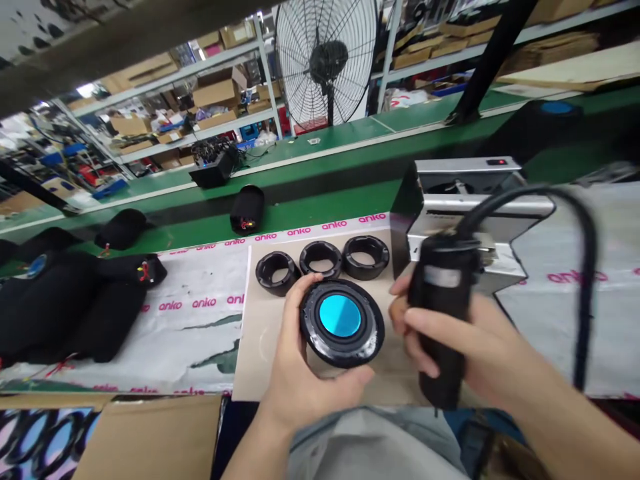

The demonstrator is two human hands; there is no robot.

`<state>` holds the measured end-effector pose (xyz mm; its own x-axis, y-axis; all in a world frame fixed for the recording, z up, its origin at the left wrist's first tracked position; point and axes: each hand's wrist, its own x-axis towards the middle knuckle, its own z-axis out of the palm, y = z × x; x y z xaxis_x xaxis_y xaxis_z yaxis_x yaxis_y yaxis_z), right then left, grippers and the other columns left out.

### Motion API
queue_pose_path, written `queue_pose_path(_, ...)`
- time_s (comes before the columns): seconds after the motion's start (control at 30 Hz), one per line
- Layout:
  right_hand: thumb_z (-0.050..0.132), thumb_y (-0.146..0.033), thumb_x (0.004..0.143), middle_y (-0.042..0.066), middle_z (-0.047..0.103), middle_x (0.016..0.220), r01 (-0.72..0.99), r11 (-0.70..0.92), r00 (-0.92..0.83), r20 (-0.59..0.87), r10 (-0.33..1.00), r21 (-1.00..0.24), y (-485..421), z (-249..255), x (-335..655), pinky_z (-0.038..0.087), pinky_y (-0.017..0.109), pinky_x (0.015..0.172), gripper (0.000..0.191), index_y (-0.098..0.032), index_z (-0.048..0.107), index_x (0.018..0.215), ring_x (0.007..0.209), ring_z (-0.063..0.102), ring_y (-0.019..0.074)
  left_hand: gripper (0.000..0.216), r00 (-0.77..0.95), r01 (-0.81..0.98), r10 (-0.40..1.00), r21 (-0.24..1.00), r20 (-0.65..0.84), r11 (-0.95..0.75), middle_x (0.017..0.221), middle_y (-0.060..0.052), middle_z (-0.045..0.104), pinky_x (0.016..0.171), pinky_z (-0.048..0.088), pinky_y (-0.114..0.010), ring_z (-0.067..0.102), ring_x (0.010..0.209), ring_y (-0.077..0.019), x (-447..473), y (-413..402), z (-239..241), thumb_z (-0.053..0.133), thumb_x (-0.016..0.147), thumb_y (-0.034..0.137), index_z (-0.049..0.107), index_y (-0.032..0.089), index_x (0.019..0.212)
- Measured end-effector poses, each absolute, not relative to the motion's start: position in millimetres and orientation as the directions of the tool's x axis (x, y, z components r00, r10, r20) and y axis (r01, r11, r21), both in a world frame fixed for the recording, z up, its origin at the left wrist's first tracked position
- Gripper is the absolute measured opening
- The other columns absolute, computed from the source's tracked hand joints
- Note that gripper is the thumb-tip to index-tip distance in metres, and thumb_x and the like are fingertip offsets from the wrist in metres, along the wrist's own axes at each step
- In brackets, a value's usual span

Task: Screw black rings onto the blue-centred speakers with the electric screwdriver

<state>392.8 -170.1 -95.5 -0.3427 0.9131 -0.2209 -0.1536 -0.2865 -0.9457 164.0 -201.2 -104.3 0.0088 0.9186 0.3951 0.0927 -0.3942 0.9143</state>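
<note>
My left hand (pixel 305 377) grips a round black speaker (pixel 367 343) by its rim, fingers and thumb on opposite sides. The speaker has a shiny blue centre and faces up toward me. My right hand (pixel 470 340) is wrapped around a black corded power tool that looks like an electric screwdriver (pixel 445 290), held roughly upright to the right of the speaker. Its thick cable loops over to the right, and I cannot make out its tip. Just beyond the speaker, three black rings (pixel 367 272) stand in a row on a cardboard sheet (pixel 260 363).
A silver metal box machine (pixel 465 220) with a red-lit switch stands behind my right hand. Black fabric-covered pieces (pixel 65 300) with coloured wires are heaped at left. A green bench (pixel 310 193) runs behind. At lower left is a cardboard box (pixel 150 440); farther back, a large fan (pixel 327 60).
</note>
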Motion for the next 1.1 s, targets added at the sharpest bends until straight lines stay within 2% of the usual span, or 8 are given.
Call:
queue_pose_path(0.1, 0.087, -0.068, 0.080, -0.003, 0.059, 0.073, -0.161, -0.375, -0.393, -0.289, 0.873, -0.913, -172.9, -99.8, 376.1, 0.039, 0.018, 0.047, 0.073, -0.019, 0.049, 0.118, 0.048, 0.054, 0.0084, 0.104, -0.047, 0.147, 0.932, 0.925, 0.360, -0.350, 0.160, -0.008, 0.062, 0.116, 0.063, -0.046, 0.067, 0.146, -0.0345, 168.2, -209.3, -104.1, 0.099, 0.078, 0.042, 0.041, 0.041, 0.164)
queue_pose_path(0.2, 0.088, -0.069, 0.076, -0.003, 0.058, 0.073, -0.158, -0.426, -0.462, -0.315, 0.829, -0.891, -171.5, -100.3, 368.1, 0.039, 0.019, 0.047, 0.075, -0.020, 0.048, 0.115, 0.049, 0.053, 0.0089, 0.120, -0.044, 0.107, 0.945, 0.942, 0.325, -0.319, 0.155, -0.008, 0.066, 0.107, 0.069, -0.045, 0.076, 0.134, -0.0343, 167.6, -209.6, -99.0, 0.107, 0.065, 0.051, 0.038, 0.043, 0.163)
queue_pose_path(0.37, 0.090, -0.065, 0.076, -0.001, 0.058, 0.073, -0.136, -0.463, -0.548, -0.323, 0.772, -0.876, -168.9, -99.6, 373.1, 0.038, 0.017, 0.050, 0.071, -0.018, 0.051, 0.112, 0.052, 0.051, 0.0072, 0.099, 0.023, 0.067, 0.967, 0.965, 0.254, -0.255, 0.132, -0.003, 0.080, 0.087, 0.074, -0.037, 0.086, 0.106, -0.0295, 161.1, -200.6, -78.0, 0.109, 0.058, 0.025, 0.061, 0.037, 0.144)
queue_pose_path(0.47, 0.091, -0.063, 0.073, -0.001, 0.056, 0.066, -0.128, -0.479, -0.586, -0.324, 0.743, -0.868, -169.3, -99.5, 372.9, 0.036, 0.016, 0.049, 0.069, -0.016, 0.052, 0.104, 0.051, 0.047, 0.0069, 0.089, 0.092, 0.035, 0.959, 0.961, 0.269, -0.273, 0.116, 0.001, 0.085, 0.085, 0.073, -0.034, 0.086, 0.097, -0.0264, 157.9, -196.8, -69.9, 0.104, 0.059, 0.017, 0.065, 0.034, 0.137)
queue_pose_path(0.57, 0.092, -0.061, 0.073, -0.001, 0.053, 0.059, -0.122, -0.488, -0.600, -0.327, 0.730, -0.864, -168.7, -97.3, 370.7, 0.034, 0.016, 0.050, 0.066, -0.016, 0.052, 0.101, 0.050, 0.046, 0.0070, 0.092, 0.136, 0.046, 0.944, 0.949, 0.302, -0.311, 0.115, 0.002, 0.084, 0.087, 0.072, -0.033, 0.086, 0.099, -0.0253, 154.4, -195.3, -70.4, 0.104, 0.059, 0.018, 0.063, 0.034, 0.140)
queue_pose_path(0.73, 0.096, -0.057, 0.067, -0.002, 0.056, 0.064, -0.120, -0.475, -0.593, -0.321, 0.739, -0.872, -161.4, -83.2, 375.2, 0.034, 0.016, 0.047, 0.070, -0.018, 0.051, 0.102, 0.047, 0.048, 0.0069, 0.104, 0.161, 0.212, 0.902, 0.878, 0.401, -0.428, 0.139, -0.004, 0.077, 0.107, 0.068, -0.042, 0.080, 0.123, -0.0325, 149.3, -197.2, -78.4, 0.110, 0.054, 0.032, 0.062, 0.036, 0.147)
queue_pose_path(0.9, 0.091, -0.071, 0.071, -0.003, 0.057, 0.072, -0.143, -0.392, -0.491, -0.279, 0.825, -0.909, -146.6, -59.6, 374.9, 0.042, 0.016, 0.048, 0.078, -0.021, 0.051, 0.115, 0.046, 0.051, 0.0064, 0.108, 0.263, 0.248, 0.846, 0.815, 0.465, -0.524, 0.148, -0.010, 0.073, 0.117, 0.062, -0.054, 0.074, 0.135, -0.0401, 147.4, -197.7, -83.4, 0.108, 0.059, 0.044, 0.058, 0.035, 0.154)
queue_pose_path(1.1, 0.100, -0.058, 0.060, 0.000, 0.059, 0.069, 0.021, -0.368, -0.472, -0.333, 0.816, -0.930, -133.6, -48.8, 363.4, 0.040, 0.016, 0.042, 0.071, -0.016, 0.060, 0.102, 0.048, 0.052, 0.0084, 0.114, 0.321, 0.208, 0.789, 0.773, 0.524, -0.599, 0.153, -0.012, 0.069, 0.123, 0.056, -0.057, 0.070, 0.142, -0.0404, 146.4, -196.7, -89.5, 0.106, 0.063, 0.042, 0.050, 0.035, 0.162)
